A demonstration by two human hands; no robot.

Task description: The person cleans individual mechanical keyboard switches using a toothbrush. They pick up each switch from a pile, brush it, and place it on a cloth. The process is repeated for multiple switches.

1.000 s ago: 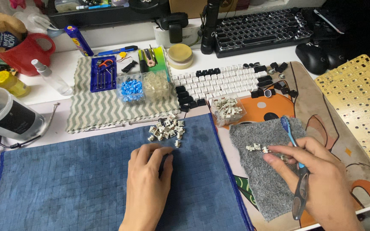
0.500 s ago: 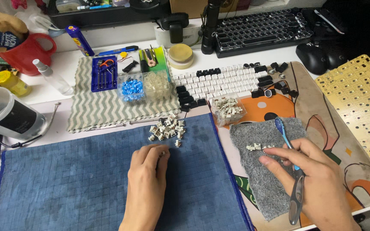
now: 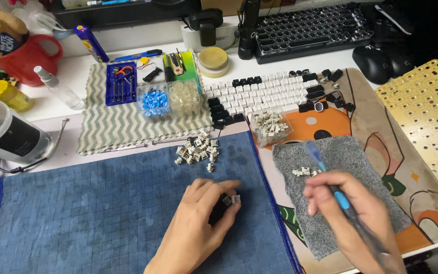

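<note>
- The left hand [image 3: 198, 223] rests on the blue cloth [image 3: 87, 213], pinching a small switch [image 3: 233, 199] at its fingertips.
- The right hand [image 3: 353, 215] grips a blue brush [image 3: 325, 172] over the grey cloth [image 3: 340, 177].
- A pile of switches [image 3: 197, 150] lies just above the left hand.
- White keycaps [image 3: 264, 91] sit farther back on the table [image 3: 102, 40].

The left hand [image 3: 198, 223] pinches a small keyboard switch [image 3: 231, 199] over the blue cloth [image 3: 87, 213] — the right hand [image 3: 353, 218] holds a blue brush [image 3: 325, 172] above the grey cloth [image 3: 351, 157], beside loose switch parts [image 3: 302, 171].
</note>
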